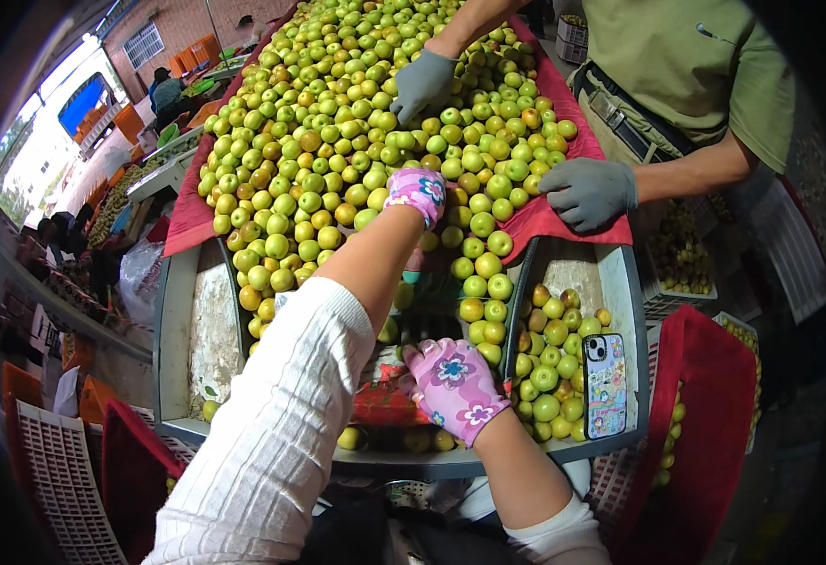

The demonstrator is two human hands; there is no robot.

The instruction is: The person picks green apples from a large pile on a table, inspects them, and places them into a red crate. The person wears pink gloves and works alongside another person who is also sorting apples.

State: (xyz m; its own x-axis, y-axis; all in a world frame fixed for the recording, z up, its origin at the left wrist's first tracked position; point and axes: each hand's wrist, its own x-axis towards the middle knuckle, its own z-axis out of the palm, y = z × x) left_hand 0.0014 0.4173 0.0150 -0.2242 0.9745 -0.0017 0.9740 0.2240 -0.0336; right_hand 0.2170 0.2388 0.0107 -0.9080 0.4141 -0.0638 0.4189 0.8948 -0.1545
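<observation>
Green and yellowish jujube-like fruits (pixel 314 162) cover the sloping table in a large heap. My left hand (pixel 416 194), in a pink floral glove, reaches forward among the fruits near the middle; its fingers are hidden, so its hold is not visible. My right hand (pixel 455 388), in a matching glove with bare fingertips, lies lower, over the middle channel beside a red-printed surface (pixel 385 406). Its fingers are bent at the edge of the channel, and what is under them is partly hidden. More fruits (pixel 544 378) fill the right compartment beside it.
A co-worker's grey-gloved hands (pixel 589 194) are at the heap and the red cloth (pixel 597 229). A phone in a sticker-covered case (pixel 604 385) lies on the right compartment's fruits. Cloth-lined plastic crates (pixel 67 473) stand on both sides. The table's metal rim (pixel 455 466) is close before me.
</observation>
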